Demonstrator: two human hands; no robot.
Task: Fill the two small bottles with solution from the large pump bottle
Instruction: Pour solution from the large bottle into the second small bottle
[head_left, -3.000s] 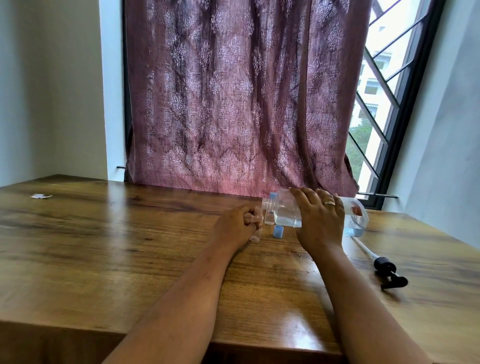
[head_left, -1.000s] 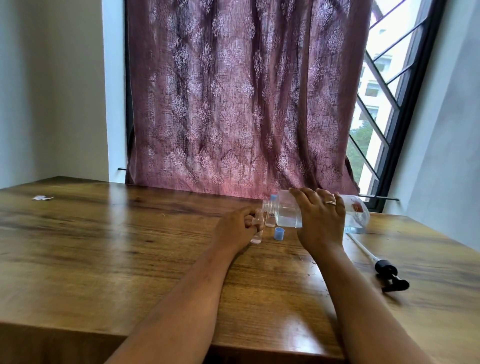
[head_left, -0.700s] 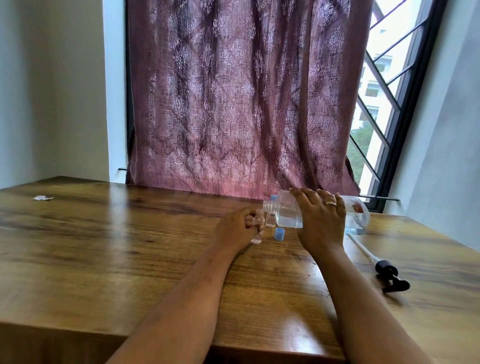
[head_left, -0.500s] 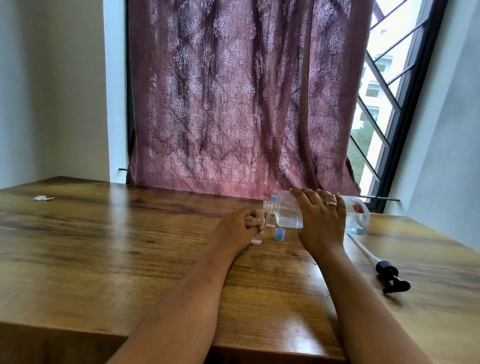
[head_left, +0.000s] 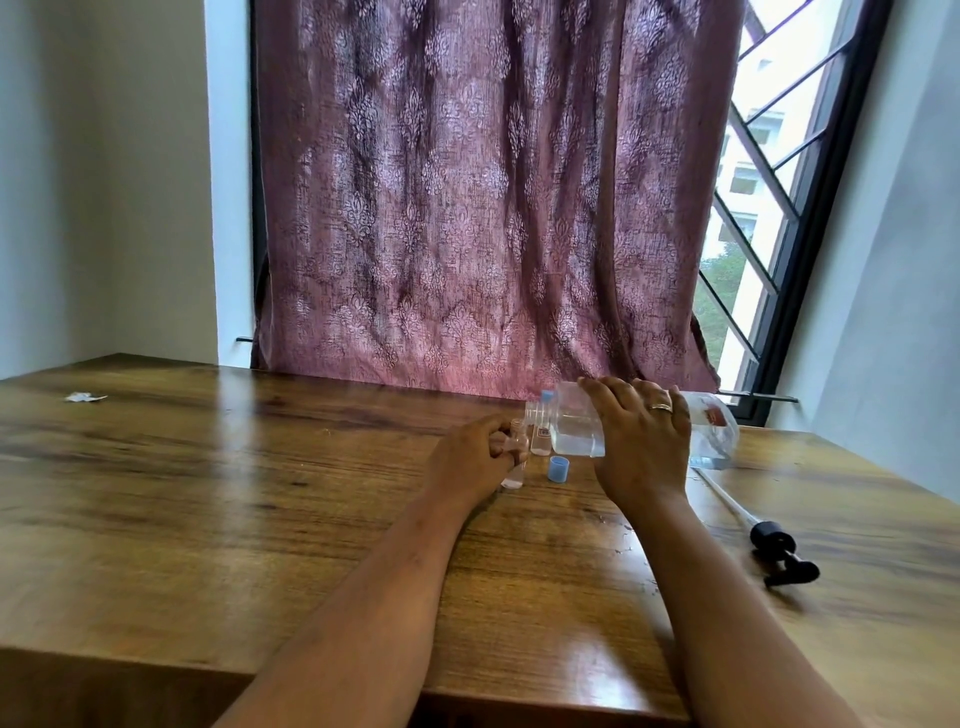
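Note:
My right hand (head_left: 641, 441) grips the large clear bottle (head_left: 576, 423), which lies nearly on its side with its open mouth pointing left and liquid pooled in it. My left hand (head_left: 470, 457) is shut on a small clear bottle (head_left: 515, 457) that stands on the table, its neck right at the large bottle's mouth. A second small bottle (head_left: 541, 434) with a blue cap stands just behind, partly hidden by the large bottle's neck. A loose blue cap (head_left: 558, 469) sits on the table between my hands.
The black pump head with its long white tube (head_left: 774, 551) lies on the wooden table (head_left: 260, 493) to the right. A scrap of paper (head_left: 83, 397) rests at the far left. A patterned curtain (head_left: 483, 208) hangs behind the table, with a barred window on the right.
Almost nothing has moved; both hands hold the same pose with the large bottle tilted at the small bottle's neck.

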